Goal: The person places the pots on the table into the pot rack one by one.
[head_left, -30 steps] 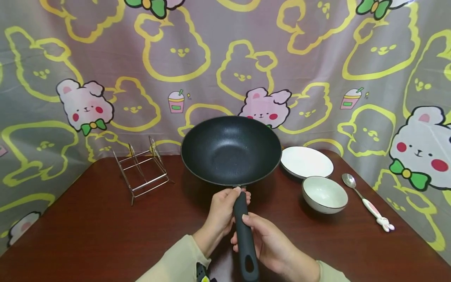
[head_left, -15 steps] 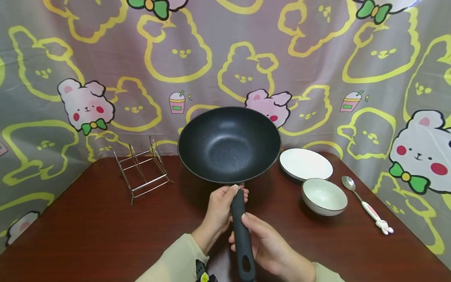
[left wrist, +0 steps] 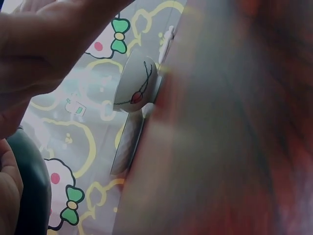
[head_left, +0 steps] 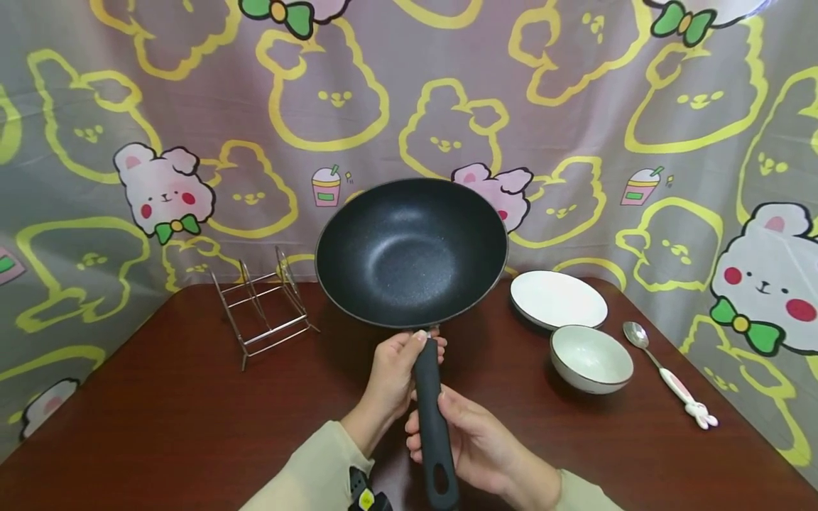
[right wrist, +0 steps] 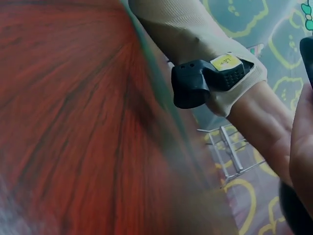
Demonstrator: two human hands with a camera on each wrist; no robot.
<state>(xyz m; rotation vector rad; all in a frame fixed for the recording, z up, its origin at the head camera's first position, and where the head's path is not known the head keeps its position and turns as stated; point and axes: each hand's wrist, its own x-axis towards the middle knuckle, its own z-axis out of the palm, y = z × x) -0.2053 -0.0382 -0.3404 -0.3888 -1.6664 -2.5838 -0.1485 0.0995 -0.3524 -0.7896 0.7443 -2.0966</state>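
Observation:
A black wok [head_left: 412, 255] is held up above the table in the head view, tilted so its inside faces me. My left hand [head_left: 393, 369] grips the dark handle [head_left: 434, 419] close to the pan, thumb on top. Lower on the same handle, my right hand [head_left: 482, 443] holds it from the right, thumb along the side and fingertips showing on the left. Part of the wok's dark outside [left wrist: 32, 181] shows in the left wrist view. In the right wrist view only the edge of my right hand [right wrist: 302, 156] appears.
On the left of the brown table [head_left: 192, 426] stands a metal wire rack [head_left: 262, 309]. To the right are a white plate [head_left: 559, 298], a pale bowl [head_left: 591, 358] in front of it, and a spoon [head_left: 671, 376] with a rabbit handle. A patterned curtain [head_left: 409, 92] hangs behind.
The wok has risen slightly and shifted a little left, its inside tilting more toward me. Both hands keep their hold on the handle and move with it.

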